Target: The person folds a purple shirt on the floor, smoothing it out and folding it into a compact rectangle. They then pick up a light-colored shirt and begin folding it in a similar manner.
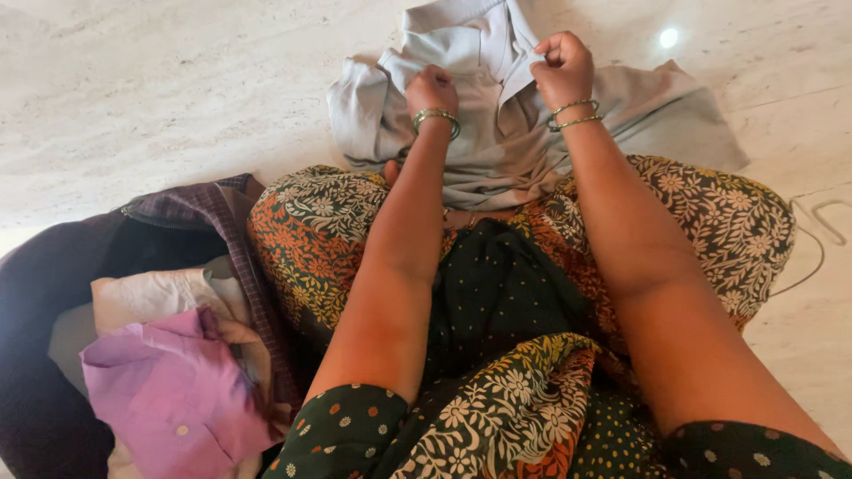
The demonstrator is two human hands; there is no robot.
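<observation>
**Two hands gripping a pale grey shirt on a marble floor**

Head view, looking down along both forearms. The pale grey shirt (532,133) lies crumpled on the marble floor (160,89), just beyond the person's knees, its lower edge resting against the floral-print garment (719,222) that covers the lap. The left hand (432,89) is closed in a fist on the cloth near the shirt's middle; the right hand (564,66) is likewise closed, its fingers pinching a raised fold beside the collar. Both wrists carry green and gold bangles (437,118). At the lower left, well apart from the shirt, a dark bag (44,293) holds a heap of clothes, with a lilac garment (177,390) on top and a checked cloth (222,208) draped along its rim. A thin cord (816,231) lies on the floor at the far right.

Handling note: the shirt appears light, soft and limp, so it likely sags wherever unsupported. The stiffer collar and shoulder seams seem the surest places to take hold.
</observation>
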